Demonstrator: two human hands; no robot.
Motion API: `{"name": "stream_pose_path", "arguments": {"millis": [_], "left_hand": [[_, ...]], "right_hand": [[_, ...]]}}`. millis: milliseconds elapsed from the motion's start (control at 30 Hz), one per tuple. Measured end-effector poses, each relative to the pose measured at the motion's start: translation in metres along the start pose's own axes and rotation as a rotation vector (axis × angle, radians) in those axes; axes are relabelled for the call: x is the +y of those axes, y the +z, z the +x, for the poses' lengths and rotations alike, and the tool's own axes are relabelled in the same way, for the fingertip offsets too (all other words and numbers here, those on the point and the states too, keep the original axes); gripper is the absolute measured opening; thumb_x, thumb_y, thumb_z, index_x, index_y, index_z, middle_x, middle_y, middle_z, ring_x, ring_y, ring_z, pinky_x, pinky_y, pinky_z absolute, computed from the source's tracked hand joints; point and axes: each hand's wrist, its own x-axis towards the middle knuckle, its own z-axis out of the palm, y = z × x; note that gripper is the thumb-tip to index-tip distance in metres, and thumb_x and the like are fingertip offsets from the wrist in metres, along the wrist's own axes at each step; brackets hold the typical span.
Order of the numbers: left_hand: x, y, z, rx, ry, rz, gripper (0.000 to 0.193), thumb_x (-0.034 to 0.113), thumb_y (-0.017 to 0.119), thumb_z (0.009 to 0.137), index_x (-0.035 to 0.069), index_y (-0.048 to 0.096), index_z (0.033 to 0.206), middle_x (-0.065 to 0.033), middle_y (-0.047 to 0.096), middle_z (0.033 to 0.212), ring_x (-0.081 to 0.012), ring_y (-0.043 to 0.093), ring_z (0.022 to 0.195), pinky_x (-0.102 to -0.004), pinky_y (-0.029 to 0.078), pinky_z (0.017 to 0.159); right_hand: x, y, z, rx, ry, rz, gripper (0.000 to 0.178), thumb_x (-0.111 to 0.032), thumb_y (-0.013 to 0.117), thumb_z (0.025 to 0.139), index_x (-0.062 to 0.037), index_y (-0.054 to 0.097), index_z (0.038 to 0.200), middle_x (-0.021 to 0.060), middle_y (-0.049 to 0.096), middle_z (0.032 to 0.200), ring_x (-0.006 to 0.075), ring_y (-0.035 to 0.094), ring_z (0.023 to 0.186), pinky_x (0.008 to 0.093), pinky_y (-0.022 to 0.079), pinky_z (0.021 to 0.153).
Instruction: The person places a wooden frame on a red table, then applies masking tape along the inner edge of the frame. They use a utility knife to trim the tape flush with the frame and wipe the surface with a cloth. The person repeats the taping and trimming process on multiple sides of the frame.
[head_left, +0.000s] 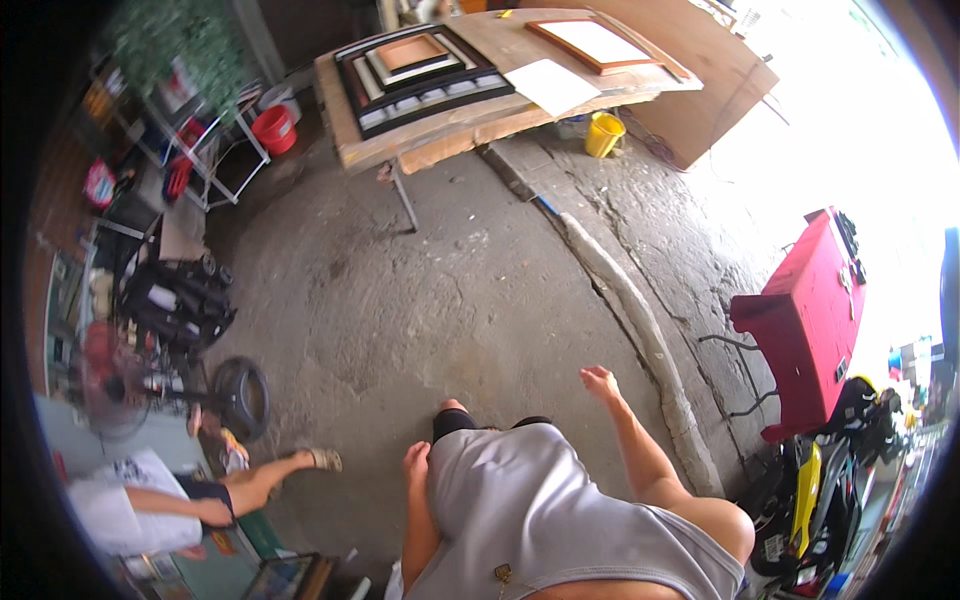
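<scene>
My left hand (417,462) hangs beside my grey top, its fingers loosely curled with nothing visible in them. My right hand (599,383) is held out to the right above the concrete floor (440,300), fingers slightly bent and apart, holding nothing I can see. Neither hand touches any object. Ahead, at the far side, stands a wooden work table (480,125). Nested picture frames (420,80), black, white and brown, lie on its left part. A white sheet (552,87) and a brown frame with a white panel (590,46) lie farther right.
A yellow bucket (604,135) stands by the table and a red bucket (273,130) left of it. A raised strip (640,320) crosses the floor. At right are a red-covered table (815,320) and a motorbike (810,500). A seated person (150,500), a fan and a tyre (240,398) are at left.
</scene>
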Motion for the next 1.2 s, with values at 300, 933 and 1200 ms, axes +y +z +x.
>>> {"name": "stream_pose_path", "arguments": {"millis": [300,933,1200], "left_hand": [[0.19,0.019,0.149,-0.214,-0.149,0.337,0.033,0.034,0.069,0.085,0.013,0.066,0.11,0.0027,0.061,0.081,-0.009,0.055,0.065,-0.0262,0.041,0.052],[0.676,0.549,0.258,-0.658,0.423,0.315,0.045,0.025,0.071,0.087,0.0,0.059,0.122,-0.0101,0.065,0.106,-0.0162,0.062,0.092,-0.0291,0.05,0.085],[0.804,0.774,0.301,-0.652,0.52,0.164,0.049,0.024,0.069,0.089,-0.001,0.052,0.128,-0.0112,0.06,0.109,-0.0169,0.058,0.099,-0.0288,0.048,0.087]], "right_hand": [[0.036,0.05,-0.008,0.151,0.532,0.171,0.041,-0.033,0.068,0.088,-0.0026,0.063,0.116,0.0053,0.066,0.085,0.0156,0.061,0.071,0.0342,0.052,0.061],[-0.1,-0.141,0.306,0.321,0.616,0.713,0.035,-0.035,0.064,0.089,-0.0069,0.063,0.109,0.0052,0.062,0.081,0.0175,0.06,0.07,0.0329,0.046,0.055],[-0.235,-0.394,0.502,0.54,0.23,0.82,0.04,-0.039,0.063,0.09,-0.0129,0.059,0.119,0.002,0.066,0.093,0.0155,0.062,0.085,0.0332,0.047,0.069]]}}
